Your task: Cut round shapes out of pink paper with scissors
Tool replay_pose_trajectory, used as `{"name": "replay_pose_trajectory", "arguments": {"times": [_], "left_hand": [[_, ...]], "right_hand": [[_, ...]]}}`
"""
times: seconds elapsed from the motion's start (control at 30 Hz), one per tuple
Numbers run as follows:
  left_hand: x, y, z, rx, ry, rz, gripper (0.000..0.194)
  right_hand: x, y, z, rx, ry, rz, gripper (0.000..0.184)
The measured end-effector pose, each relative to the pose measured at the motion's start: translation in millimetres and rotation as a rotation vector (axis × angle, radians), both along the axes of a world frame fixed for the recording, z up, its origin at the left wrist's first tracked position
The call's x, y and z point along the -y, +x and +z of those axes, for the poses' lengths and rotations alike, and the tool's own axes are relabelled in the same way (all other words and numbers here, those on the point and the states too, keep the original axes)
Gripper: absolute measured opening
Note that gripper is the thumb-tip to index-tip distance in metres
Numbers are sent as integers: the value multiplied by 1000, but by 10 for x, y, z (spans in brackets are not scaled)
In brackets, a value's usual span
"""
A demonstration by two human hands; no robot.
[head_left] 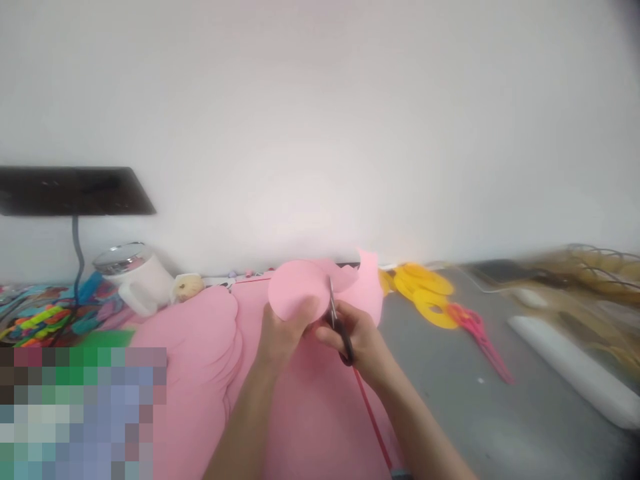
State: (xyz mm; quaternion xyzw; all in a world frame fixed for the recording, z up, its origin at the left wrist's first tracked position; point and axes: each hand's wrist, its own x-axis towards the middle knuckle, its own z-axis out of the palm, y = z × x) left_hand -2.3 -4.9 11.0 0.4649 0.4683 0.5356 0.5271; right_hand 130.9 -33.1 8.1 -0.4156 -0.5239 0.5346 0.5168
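Note:
A round pink paper disc (295,287) is pinched in my left hand (285,333), its thumb across the lower face. My right hand (357,337) has its fingers through the black handles of a pair of scissors (341,337). The scissor blades point up along the disc's right edge. Just right of the blades a pink paper offcut (367,287) with a ragged edge sticks up. Below both hands lies a large pink sheet (315,413). Left of it rests a stack of scalloped pink pieces (195,373).
Yellow rings (425,293) and pink-handled scissors (483,340) lie on the grey table (440,400) at right, beside a white roll (570,367). A white mug (143,280), colourful craft bits (40,320) and a dark panel on a stalk (75,190) stand at left. A wall rises behind.

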Motion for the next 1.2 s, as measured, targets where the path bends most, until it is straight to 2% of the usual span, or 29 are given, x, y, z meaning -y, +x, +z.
{"name": "replay_pose_trajectory", "arguments": {"times": [0.23,0.5,0.63,0.9,1.07,1.2], "left_hand": [[-5,8,-8,43,29,-10,21],[-20,8,-37,-47,27,57,34],[-9,33,-8,-68,37,73,38],[22,39,33,-34,-17,67,30],[17,22,34,-24,-21,48,26],[11,25,39,-14,-15,33,25]], "right_hand": [[12,0,20,48,-8,-20,25],[22,-1,21,47,-20,-22,23],[26,-5,26,50,-24,28,24],[-3,14,8,46,-15,67,25],[-7,6,70,18,-13,29,33],[-7,11,54,24,-10,27,36]]}}
